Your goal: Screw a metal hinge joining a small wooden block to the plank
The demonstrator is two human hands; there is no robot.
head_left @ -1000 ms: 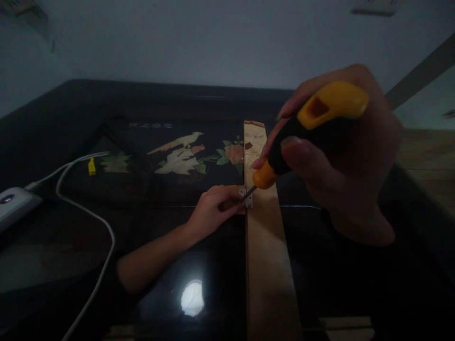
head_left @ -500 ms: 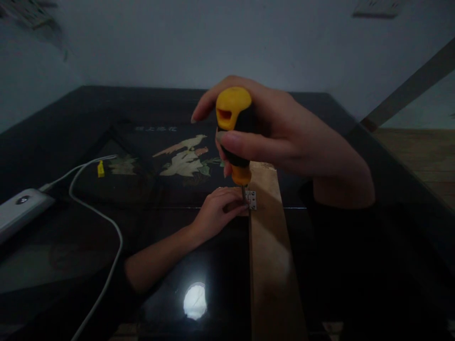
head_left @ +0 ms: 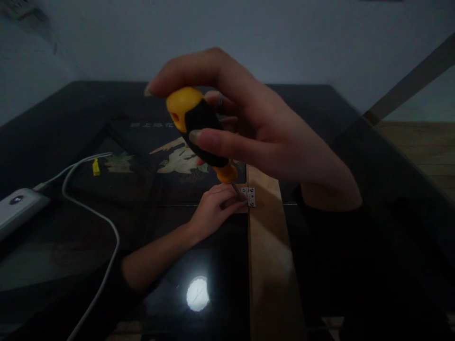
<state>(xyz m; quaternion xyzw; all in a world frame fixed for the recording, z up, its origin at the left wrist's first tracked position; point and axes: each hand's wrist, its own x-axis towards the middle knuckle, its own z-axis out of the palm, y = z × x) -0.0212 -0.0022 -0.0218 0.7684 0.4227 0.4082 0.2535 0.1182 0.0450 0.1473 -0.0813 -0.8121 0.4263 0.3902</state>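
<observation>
My right hand (head_left: 256,128) grips a screwdriver (head_left: 204,130) with a yellow and black handle, thumb along its side and index finger over the butt. The screwdriver leans to the left, its shaft pointing down at a small metal hinge (head_left: 251,196). That hinge sits on a light wooden board (head_left: 272,251) and a smaller wood piece (head_left: 241,208) beside it. Closed low against the smaller piece, my left hand (head_left: 215,208) has its thumb and fingers near the screwdriver tip. What those fingertips pinch, if anything, is hidden.
Underneath is a glossy black table (head_left: 199,255) with a bird-and-flower picture (head_left: 181,158). On the left lie a white power strip (head_left: 21,208) and its white cable (head_left: 106,218) with a yellow tag (head_left: 95,167). A pale wall (head_left: 284,38) rises behind.
The screwdriver has tipped from nearly upright to a leftward slant, its handle swinging left with my right hand. My right index finger now lies over the butt. My left hand stays by the hinge.
</observation>
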